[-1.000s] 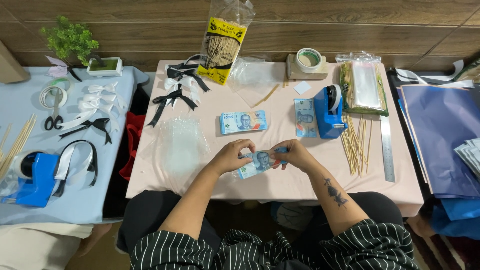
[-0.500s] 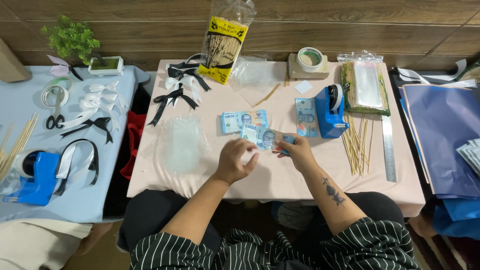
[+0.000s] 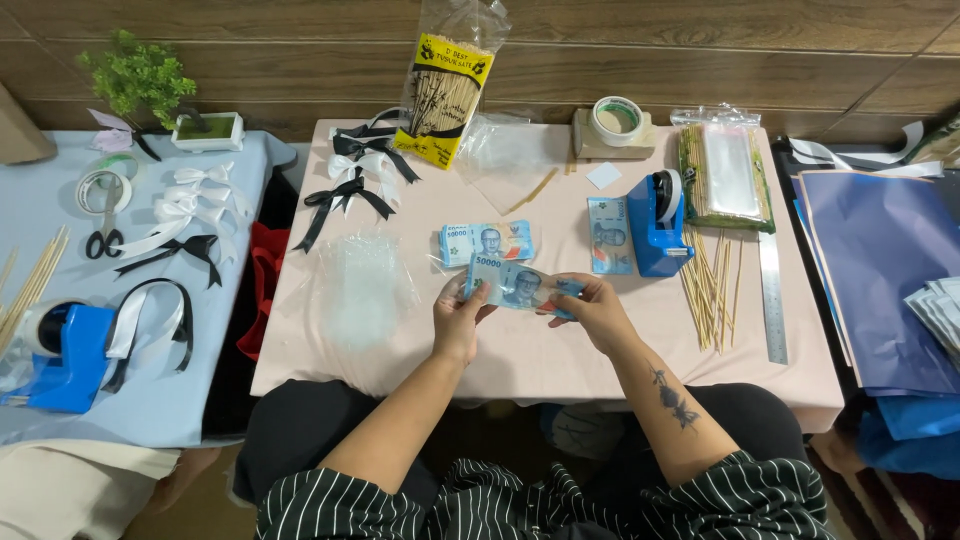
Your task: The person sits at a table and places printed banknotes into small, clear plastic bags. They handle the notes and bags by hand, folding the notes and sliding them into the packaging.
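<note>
A blue banknote [image 3: 520,285] is stretched flat between both my hands above the pink table [image 3: 560,350]. My left hand [image 3: 458,318] grips its left end and my right hand [image 3: 592,308] grips its right end. Just beyond it lies a small stack of blue banknotes [image 3: 487,241] on the table. Another single banknote [image 3: 609,235] lies beside the blue tape dispenser [image 3: 655,222].
Clear plastic sleeves [image 3: 362,288] lie left of my hands. Bamboo skewers [image 3: 709,283] and a metal ruler [image 3: 771,297] lie to the right, a skewer bag [image 3: 445,85] and tape roll [image 3: 616,120] at the back. Black and white ribbon bows [image 3: 355,180], scissors [image 3: 104,228] and another dispenser [image 3: 60,355] are to the left.
My hands have come apart from a bunched hold near the table edge. They have moved forward and spread the banknote flat between them.
</note>
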